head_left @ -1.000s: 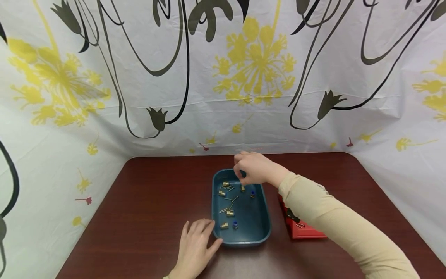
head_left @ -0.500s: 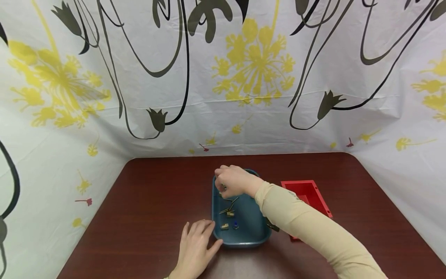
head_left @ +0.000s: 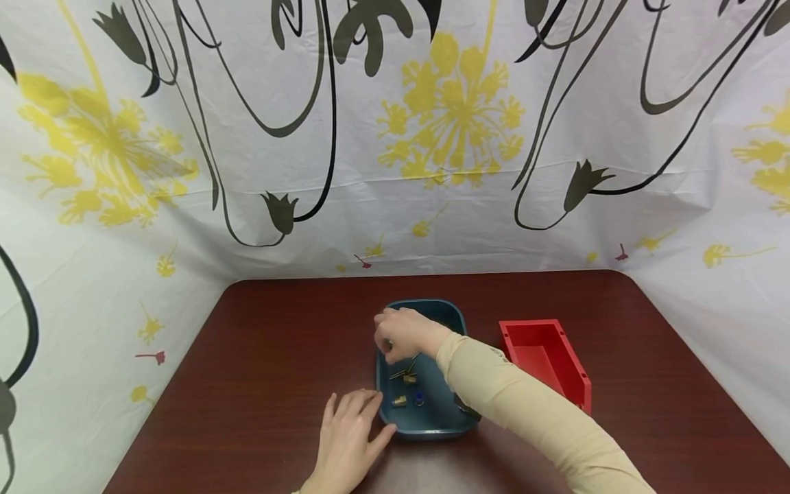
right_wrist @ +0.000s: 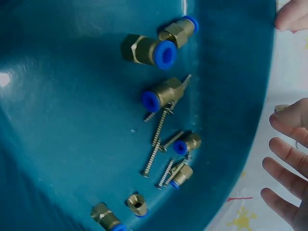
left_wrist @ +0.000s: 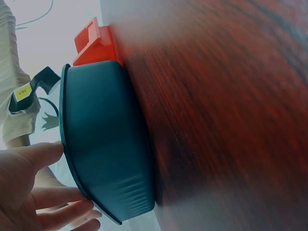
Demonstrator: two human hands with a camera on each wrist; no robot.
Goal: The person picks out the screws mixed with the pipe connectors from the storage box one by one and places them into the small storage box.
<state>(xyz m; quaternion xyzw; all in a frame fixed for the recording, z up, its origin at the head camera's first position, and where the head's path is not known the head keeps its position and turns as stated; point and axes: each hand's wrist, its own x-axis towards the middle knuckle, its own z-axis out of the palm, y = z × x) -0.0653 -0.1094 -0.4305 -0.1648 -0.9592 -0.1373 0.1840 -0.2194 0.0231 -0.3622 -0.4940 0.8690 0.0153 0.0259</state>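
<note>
My left hand point(head_left: 348, 432) lies at the near left corner of the dark teal tray point(head_left: 447, 422). In the left wrist view its thumb and straight fingers touch the tray's rim point(left_wrist: 65, 120). Over the tray's left side hovers my right hand point(head_left: 404, 334), palm down. The right wrist view shows it pinching a small brass fitting point(right_wrist: 280, 108), mostly hidden, between thumb and index finger, the other fingers loosely bent. Inside the tray lie several brass push-in fittings with blue collars, one a larger fitting point(right_wrist: 149, 50), and several thin screws point(right_wrist: 159, 130).
A red open box point(head_left: 549, 360) stands right of the tray on the dark wooden table point(head_left: 278, 363); my right sleeve point(head_left: 518, 405) crosses in front of it. A patterned white cloth point(head_left: 345, 158) hangs behind the table. A wrist camera point(left_wrist: 26, 94) sits on my right forearm.
My right hand has moved left across the tray, then slightly nearer, and the red box is now more exposed. The left hand has stayed in place.
</note>
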